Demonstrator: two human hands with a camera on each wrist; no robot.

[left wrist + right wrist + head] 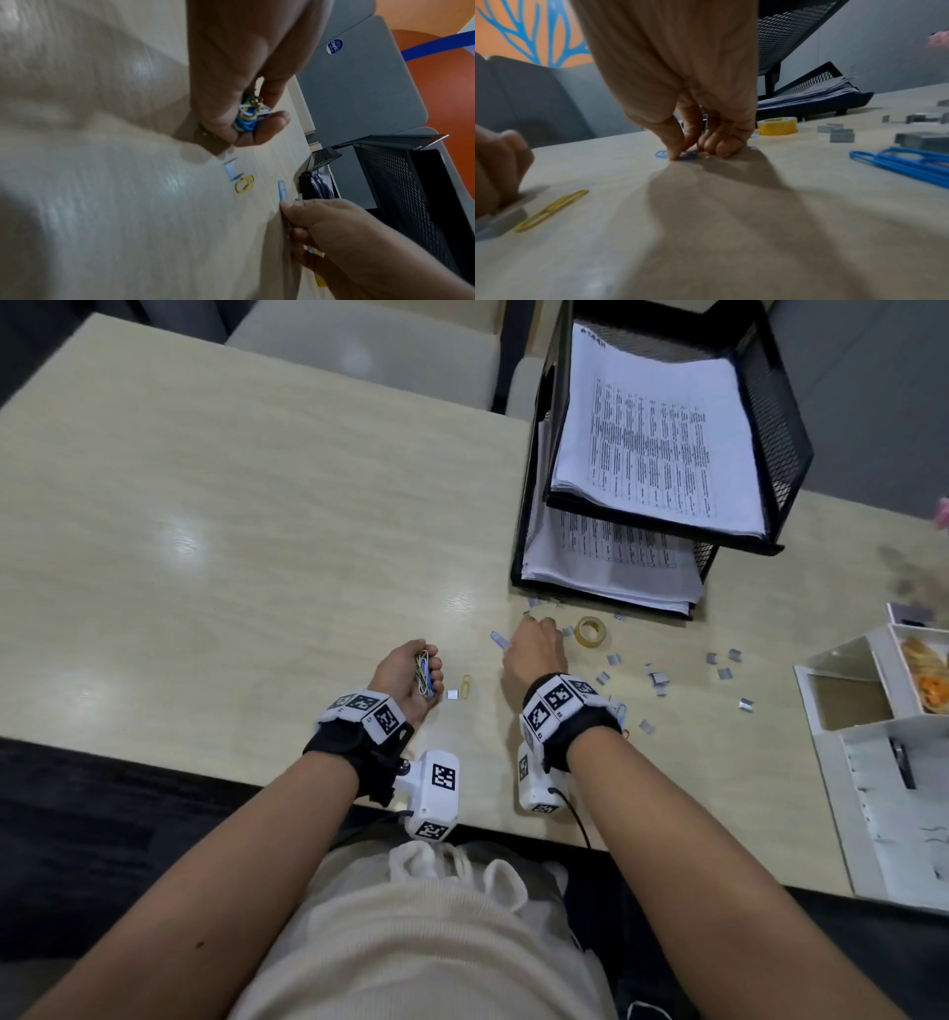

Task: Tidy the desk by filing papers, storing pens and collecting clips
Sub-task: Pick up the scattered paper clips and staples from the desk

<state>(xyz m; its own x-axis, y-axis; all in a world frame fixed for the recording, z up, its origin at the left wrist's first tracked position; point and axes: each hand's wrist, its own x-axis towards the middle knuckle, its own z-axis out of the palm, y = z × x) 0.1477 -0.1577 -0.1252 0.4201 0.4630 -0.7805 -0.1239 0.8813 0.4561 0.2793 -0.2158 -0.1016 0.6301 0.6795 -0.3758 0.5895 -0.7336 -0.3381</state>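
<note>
Head view, left hand (pixel 405 675): fingers curled round a bundle of coloured clips (pixel 424 675) – blue, yellow and white wires – with the hand resting on the desk (pixel 205 505).
Steel clip (pixel 452 694): a small silver piece lying flat just right of the left hand.
Yellow clip (pixel 466 686): flat on the desk just beside the steel clip, between the two hands, untouched.
Blue clip (pixel 499 639): flat on the wood, its right end under the right hand's fingertips (pixel 673 156).
Right hand (pixel 534 649): thumb and forefinger pressed down and pinching at the blue clip (not yet lifted, by the look of the right wrist view).
Second blue clip (pixel 621 711): beside the right wrist, still on the desk.
Tape roll (pixel 590 631): just right of the right hand.
Staple strips (pixel 660 680): scattered across the right half of the desk.
Paper tray (pixel 780 454): both tiers hold papers (pixel 662 444).
Organiser (pixel 873 737): white, at the right edge.
Step in hand: collecting clips – the papers look filed.
Next move: probably get a nail under the thin wire, lift it, pass it to the left hand's bundle, then take the yellow one.
</note>
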